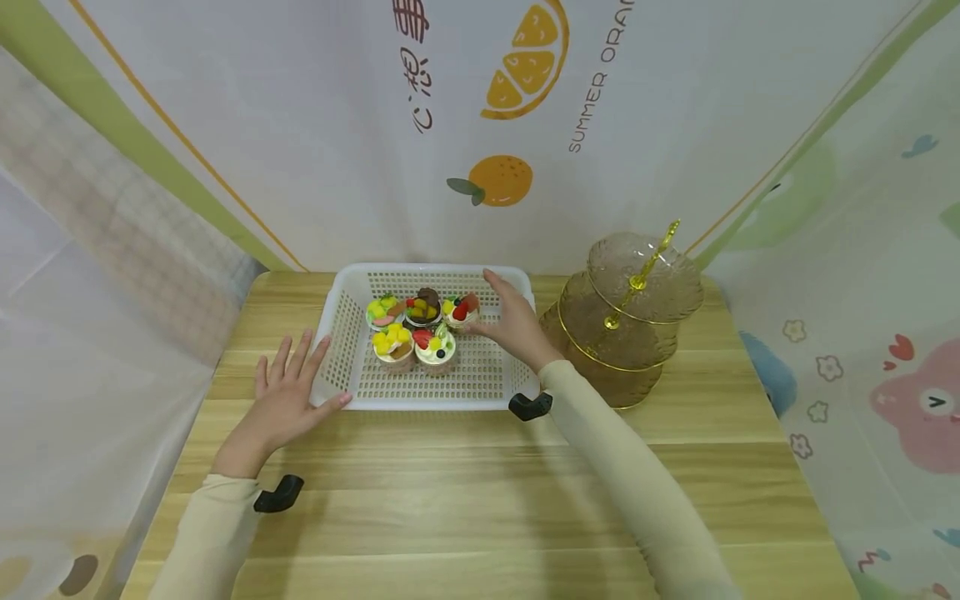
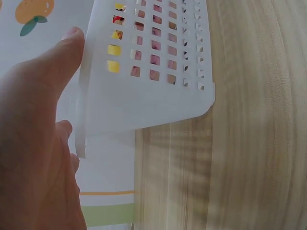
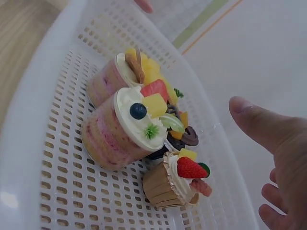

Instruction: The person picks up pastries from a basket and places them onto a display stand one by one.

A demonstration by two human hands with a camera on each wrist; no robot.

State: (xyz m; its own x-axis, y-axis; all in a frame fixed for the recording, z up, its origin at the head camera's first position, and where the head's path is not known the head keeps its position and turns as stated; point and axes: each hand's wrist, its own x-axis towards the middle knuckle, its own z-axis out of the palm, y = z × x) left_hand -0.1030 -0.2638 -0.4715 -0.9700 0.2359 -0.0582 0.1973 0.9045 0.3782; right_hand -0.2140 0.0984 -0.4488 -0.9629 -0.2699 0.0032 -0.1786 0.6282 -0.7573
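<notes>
A white perforated plastic basket (image 1: 427, 406) holds several small dessert cups, probably toy-like cakes with fruit toppings. My left hand (image 1: 283, 408) is spread at the basket's left side, thumb at the front rim, as the left wrist view also shows. Over the basket's right part reaches my right hand (image 1: 517, 325), thumb and fingers apart. Nearest to it is a strawberry-topped cupcake (image 3: 165, 187) in a brown pleated wrapper; a gap shows between them in the right wrist view. Beside it are a chocolate-topped cup (image 1: 423, 308), a blueberry-and-strawberry cup (image 1: 437, 350) and yellow-fruit cups.
Right of the basket stands a three-tiered amber plastic tray stand (image 1: 622, 358) with a gold centre handle, close to the right forearm. The wooden table (image 1: 420, 500) meets printed curtains (image 1: 360, 192) at the back and both sides.
</notes>
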